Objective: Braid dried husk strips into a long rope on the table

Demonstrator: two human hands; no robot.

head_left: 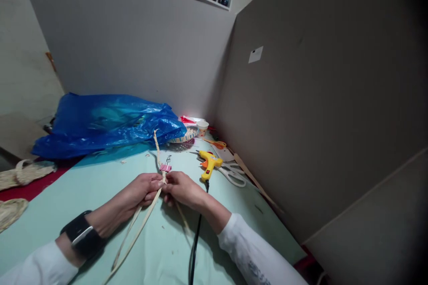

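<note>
My left hand (147, 187) and my right hand (179, 189) meet at the middle of the table, fingers closed on a pale straw braid (158, 147). Just beyond my fingertips, a pink binder clip (165, 168) grips the braid. Its finished end stretches away toward a blue bag. Loose flat strands (140, 229) trail from my hands toward the near edge, and another hangs below my right hand. Which strand each finger pinches is hidden.
Right of my hands lie a yellow glue gun (209, 164) with a black cord (195, 245), and white-handled scissors (234, 176). A blue plastic bag (110, 120) fills the back left. Behind stand a paper cup (202, 127) and a basket (189, 134). Woven straw pieces (26, 173) lie at left.
</note>
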